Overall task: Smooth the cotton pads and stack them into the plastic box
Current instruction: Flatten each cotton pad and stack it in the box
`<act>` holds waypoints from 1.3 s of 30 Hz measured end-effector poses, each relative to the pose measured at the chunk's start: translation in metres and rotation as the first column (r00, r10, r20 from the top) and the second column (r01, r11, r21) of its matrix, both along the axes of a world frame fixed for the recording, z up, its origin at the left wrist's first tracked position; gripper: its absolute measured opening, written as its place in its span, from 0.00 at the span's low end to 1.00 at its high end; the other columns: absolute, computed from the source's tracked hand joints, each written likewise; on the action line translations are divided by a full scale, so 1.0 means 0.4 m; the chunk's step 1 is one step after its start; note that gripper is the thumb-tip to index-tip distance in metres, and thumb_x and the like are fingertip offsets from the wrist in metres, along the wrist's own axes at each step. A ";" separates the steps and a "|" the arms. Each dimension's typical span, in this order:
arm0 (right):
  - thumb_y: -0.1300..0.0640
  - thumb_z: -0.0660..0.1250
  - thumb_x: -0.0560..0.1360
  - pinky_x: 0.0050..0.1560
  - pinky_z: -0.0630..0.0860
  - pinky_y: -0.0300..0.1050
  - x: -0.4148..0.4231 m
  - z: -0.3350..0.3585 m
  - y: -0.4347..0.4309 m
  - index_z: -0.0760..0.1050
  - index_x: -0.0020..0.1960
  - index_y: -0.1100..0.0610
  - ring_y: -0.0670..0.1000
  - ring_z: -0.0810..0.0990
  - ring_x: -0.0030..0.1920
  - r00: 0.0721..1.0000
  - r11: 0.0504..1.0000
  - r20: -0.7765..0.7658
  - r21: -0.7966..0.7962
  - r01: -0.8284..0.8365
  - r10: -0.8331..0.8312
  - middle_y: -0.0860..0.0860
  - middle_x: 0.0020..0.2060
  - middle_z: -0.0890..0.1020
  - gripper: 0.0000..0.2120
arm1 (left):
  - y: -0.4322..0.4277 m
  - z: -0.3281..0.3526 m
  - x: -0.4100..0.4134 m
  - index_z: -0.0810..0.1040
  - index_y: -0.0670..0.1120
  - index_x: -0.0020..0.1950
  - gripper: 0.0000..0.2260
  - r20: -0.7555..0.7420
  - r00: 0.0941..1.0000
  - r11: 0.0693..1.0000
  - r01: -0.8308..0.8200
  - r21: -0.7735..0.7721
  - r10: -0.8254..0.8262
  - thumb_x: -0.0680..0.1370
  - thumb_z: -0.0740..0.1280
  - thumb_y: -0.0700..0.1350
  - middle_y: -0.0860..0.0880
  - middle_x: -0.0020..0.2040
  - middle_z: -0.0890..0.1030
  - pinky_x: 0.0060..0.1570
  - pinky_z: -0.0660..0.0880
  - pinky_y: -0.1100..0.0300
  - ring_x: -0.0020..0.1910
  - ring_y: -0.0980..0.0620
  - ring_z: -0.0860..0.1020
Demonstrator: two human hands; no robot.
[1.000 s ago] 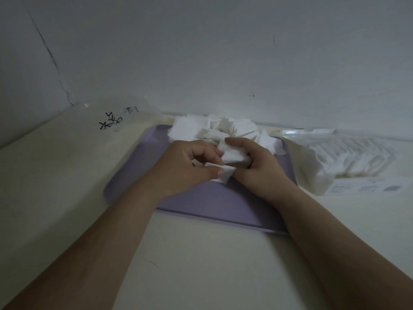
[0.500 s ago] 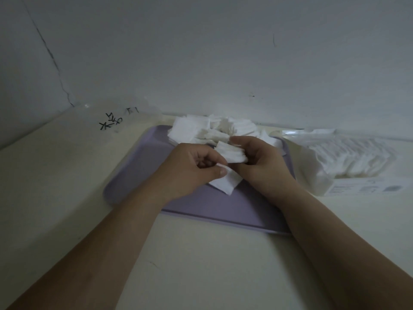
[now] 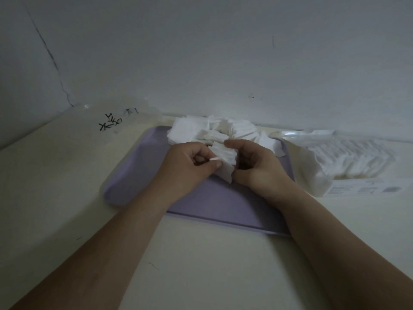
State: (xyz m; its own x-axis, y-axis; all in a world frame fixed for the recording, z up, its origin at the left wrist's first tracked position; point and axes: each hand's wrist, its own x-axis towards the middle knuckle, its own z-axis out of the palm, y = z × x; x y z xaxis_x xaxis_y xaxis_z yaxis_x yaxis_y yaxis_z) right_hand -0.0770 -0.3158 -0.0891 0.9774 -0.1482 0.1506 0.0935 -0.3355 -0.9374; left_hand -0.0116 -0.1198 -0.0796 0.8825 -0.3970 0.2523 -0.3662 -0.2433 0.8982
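Note:
Both hands meet over the middle of the purple tray [image 3: 138,175]. My left hand [image 3: 190,166] pinches a single white cotton pad [image 3: 225,172] with thumb and fingers. My right hand [image 3: 257,166] curls round a small stack of cotton pads [image 3: 224,153] held just above that pad. A loose heap of cotton pads [image 3: 214,130] lies at the tray's far edge. The clear plastic box [image 3: 348,162] lies to the right of the tray, with a row of white pads inside it.
A transparent plastic lid or bag with black handwriting [image 3: 111,124] lies at the back left by the wall. The pale table [image 3: 212,265] runs to the wall behind and shows bare surface in front of the tray.
The single pad has been drawn down from the stack and hangs lower under my left thumb. Both hands have lifted slightly off the tray and stayed together.

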 end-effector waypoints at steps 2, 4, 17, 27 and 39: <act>0.63 0.79 0.65 0.61 0.78 0.41 -0.003 0.006 0.003 0.76 0.72 0.51 0.40 0.83 0.58 0.999 0.999 -0.034 -0.013 -0.037 0.037 0.40 0.56 0.86 0.36 | -0.005 -0.003 -0.001 0.84 0.47 0.43 0.06 0.027 0.999 0.999 -0.017 0.034 0.016 0.73 0.80 0.43 0.42 0.40 0.85 0.42 0.79 0.53 0.35 0.48 0.80; 0.50 0.84 0.61 0.69 0.76 0.49 -0.005 0.009 0.015 0.75 0.71 0.47 0.44 0.81 0.65 0.999 0.999 -0.032 -0.023 -0.029 0.028 0.44 0.63 0.83 0.41 | -0.005 -0.002 -0.002 0.82 0.48 0.43 0.08 0.043 0.999 0.998 -0.032 0.052 0.030 0.72 0.80 0.43 0.41 0.38 0.83 0.39 0.75 0.57 0.33 0.55 0.76; 0.63 0.69 0.64 0.67 0.74 0.42 -0.008 0.023 0.046 0.70 0.75 0.49 0.44 0.78 0.67 1.000 1.000 -0.013 -0.006 0.028 -0.028 0.45 0.68 0.78 0.40 | 0.013 0.030 0.003 0.80 0.50 0.62 0.20 -0.116 0.982 0.981 0.165 0.107 -0.152 0.73 0.81 0.44 0.47 0.34 0.76 0.38 0.69 0.60 0.34 0.54 0.71; 0.76 0.67 0.73 0.67 0.72 0.35 -0.013 0.020 0.062 0.61 0.81 0.48 0.31 0.74 0.66 1.000 0.999 -0.013 -0.030 0.023 -0.024 0.39 0.70 0.73 0.43 | 0.003 0.047 -0.020 0.80 0.55 0.61 0.13 -0.149 0.962 0.955 0.251 0.156 -0.229 0.78 0.75 0.45 0.50 0.37 0.83 0.36 0.73 0.62 0.33 0.57 0.77; 0.66 0.74 0.74 0.66 0.73 0.33 -0.014 0.022 0.051 0.69 0.77 0.48 0.38 0.78 0.64 0.999 0.991 0.053 -0.129 0.016 -0.009 0.43 0.67 0.78 0.35 | 0.001 0.030 -0.017 0.81 0.52 0.64 0.10 0.015 0.993 0.975 0.112 0.190 -0.116 0.84 0.66 0.47 0.53 0.47 0.87 0.51 0.80 0.58 0.46 0.58 0.85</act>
State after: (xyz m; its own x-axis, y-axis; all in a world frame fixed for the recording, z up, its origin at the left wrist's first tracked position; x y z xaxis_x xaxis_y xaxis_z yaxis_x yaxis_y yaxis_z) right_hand -0.0828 -0.2953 -0.0804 0.9659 -0.1366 0.2198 0.1357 -0.4556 -0.8798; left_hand -0.0184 -0.1193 -0.0676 0.8228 -0.5372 0.1854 -0.4237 -0.3626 0.8300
